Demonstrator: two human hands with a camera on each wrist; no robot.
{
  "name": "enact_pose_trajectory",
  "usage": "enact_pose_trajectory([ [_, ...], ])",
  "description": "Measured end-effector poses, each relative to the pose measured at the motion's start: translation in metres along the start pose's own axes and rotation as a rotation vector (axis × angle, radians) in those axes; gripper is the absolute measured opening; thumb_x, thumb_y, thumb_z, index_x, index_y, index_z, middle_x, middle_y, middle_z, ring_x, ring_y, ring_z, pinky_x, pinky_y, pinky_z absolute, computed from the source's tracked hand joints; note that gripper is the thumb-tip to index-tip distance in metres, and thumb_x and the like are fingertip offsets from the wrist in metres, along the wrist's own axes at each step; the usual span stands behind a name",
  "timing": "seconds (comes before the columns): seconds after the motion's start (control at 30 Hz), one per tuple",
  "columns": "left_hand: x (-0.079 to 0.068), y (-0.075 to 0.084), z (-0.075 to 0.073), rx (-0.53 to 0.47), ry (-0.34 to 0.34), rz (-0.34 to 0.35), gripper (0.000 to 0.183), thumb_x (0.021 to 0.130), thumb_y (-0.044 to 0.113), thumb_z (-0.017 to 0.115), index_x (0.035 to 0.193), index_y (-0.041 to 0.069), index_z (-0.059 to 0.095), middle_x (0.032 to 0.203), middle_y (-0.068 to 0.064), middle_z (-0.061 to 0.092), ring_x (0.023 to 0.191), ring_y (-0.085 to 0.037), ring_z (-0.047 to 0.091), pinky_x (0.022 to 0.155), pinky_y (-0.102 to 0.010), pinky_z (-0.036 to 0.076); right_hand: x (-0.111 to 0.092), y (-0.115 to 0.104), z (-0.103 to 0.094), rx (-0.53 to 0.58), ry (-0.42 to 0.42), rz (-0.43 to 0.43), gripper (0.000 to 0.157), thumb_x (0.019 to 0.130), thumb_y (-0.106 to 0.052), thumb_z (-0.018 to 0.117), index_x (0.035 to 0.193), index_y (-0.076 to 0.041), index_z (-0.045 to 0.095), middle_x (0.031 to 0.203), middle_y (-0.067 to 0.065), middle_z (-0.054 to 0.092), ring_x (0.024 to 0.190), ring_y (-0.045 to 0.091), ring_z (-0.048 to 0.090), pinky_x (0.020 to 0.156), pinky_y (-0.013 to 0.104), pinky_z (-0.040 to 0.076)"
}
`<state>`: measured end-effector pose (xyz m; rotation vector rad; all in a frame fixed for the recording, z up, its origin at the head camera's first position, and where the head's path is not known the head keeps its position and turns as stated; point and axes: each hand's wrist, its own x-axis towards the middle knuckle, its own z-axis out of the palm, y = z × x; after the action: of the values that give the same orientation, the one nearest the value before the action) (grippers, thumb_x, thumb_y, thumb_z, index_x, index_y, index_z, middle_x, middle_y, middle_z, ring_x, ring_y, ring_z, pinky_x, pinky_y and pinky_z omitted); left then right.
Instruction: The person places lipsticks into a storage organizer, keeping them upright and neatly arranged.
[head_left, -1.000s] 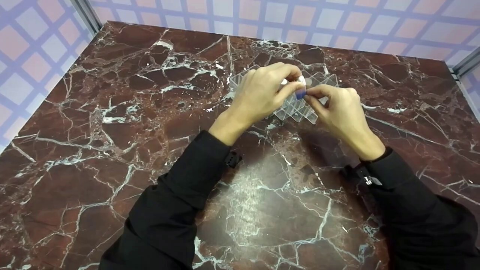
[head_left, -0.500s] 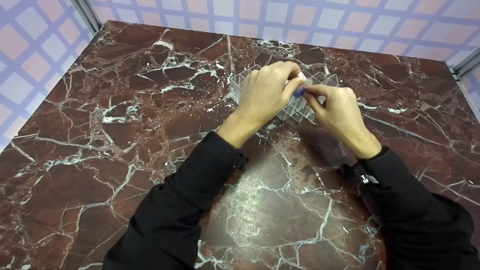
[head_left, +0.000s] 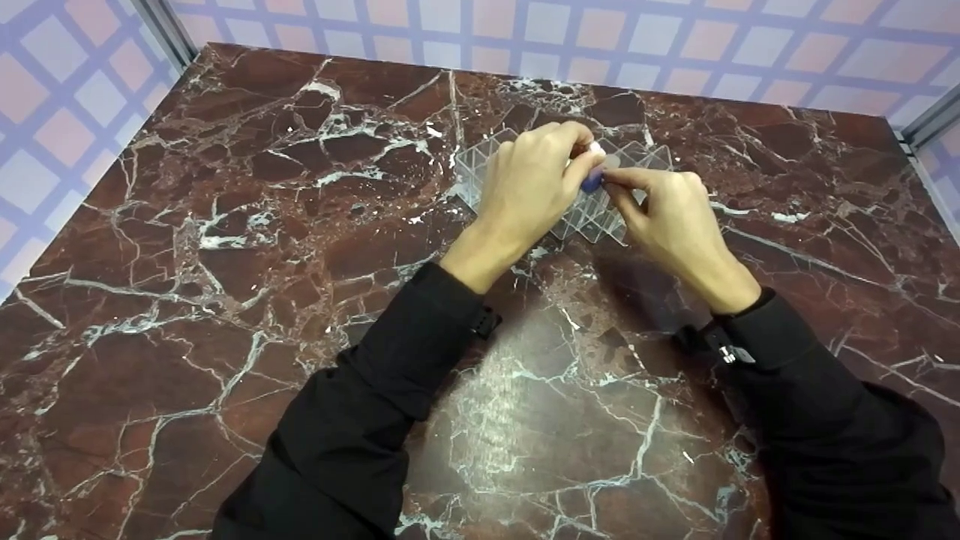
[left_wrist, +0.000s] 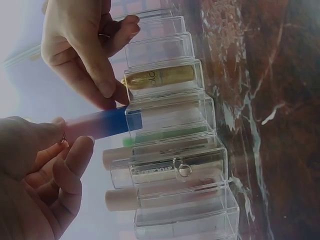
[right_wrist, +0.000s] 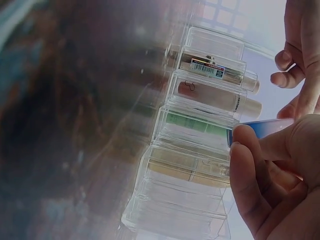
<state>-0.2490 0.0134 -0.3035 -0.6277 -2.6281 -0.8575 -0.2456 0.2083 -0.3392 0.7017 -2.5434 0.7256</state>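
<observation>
A slim pink-to-blue stick (left_wrist: 100, 125), perhaps a lip product, slants at the mouth of one compartment in a clear stepped organizer (head_left: 474, 171). My left hand (head_left: 529, 176) pinches its pink end between thumb and fingers. At the blue end, the thumb and index finger of my right hand (head_left: 675, 214) pinch the stick. In the left wrist view the blue tip sits just inside the compartment opening. Beside it, other compartments hold a gold tube (left_wrist: 165, 77), a green tube (right_wrist: 197, 122) and several pale-capped tubes. My left hand hides much of the organizer in the head view.
The organizer stands toward the back of a dark red marble-patterned table (head_left: 300, 315). Behind it rises a pink and white checked wall (head_left: 555, 34), with metal posts (head_left: 169, 37) at the corners. Black sleeves (head_left: 352, 420) cover both forearms.
The blue end of the stick has tilted and shifted slightly left. Both hands have moved a little with it, keeping their hold. The organizer stays in place.
</observation>
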Motion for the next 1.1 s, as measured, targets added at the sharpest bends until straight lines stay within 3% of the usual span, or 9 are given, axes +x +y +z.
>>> enact_pose_trajectory([
  [0.4,0.001,-0.004,0.01,0.018,0.015,-0.016,0.031,0.102,0.038,0.06,0.119,0.015,0.072,0.101,0.0,0.074,0.07,-0.01,0.06,0.062,-0.023,0.047,0.0,0.005,-0.001,0.018,-0.035,-0.04,0.024,0.1,-0.006,0.062,0.122,-0.006,0.072,0.112,0.012,0.074,0.042,0.013,0.042,0.044,0.017,0.031],
  [0.67,0.002,-0.003,0.012,0.037,0.002,-0.024,0.033,0.102,0.04,0.059,0.121,0.015,0.071,0.1,0.001,0.072,0.07,-0.009,0.058,0.062,-0.022,0.047,0.0,0.006,-0.001,0.033,-0.041,-0.03,0.027,0.099,-0.002,0.061,0.124,-0.004,0.07,0.112,0.012,0.074,0.041,0.011,0.041,0.042,0.016,0.031],
  [1.1,0.002,-0.005,0.018,-0.044,0.002,-0.017,0.031,0.102,0.038,0.06,0.118,0.015,0.072,0.1,0.001,0.073,0.067,-0.007,0.052,0.062,-0.022,0.044,0.0,0.009,-0.002,0.072,-0.05,-0.013,0.028,0.099,-0.003,0.061,0.126,-0.006,0.069,0.112,0.011,0.074,0.038,0.009,0.039,0.039,0.016,0.031],
])
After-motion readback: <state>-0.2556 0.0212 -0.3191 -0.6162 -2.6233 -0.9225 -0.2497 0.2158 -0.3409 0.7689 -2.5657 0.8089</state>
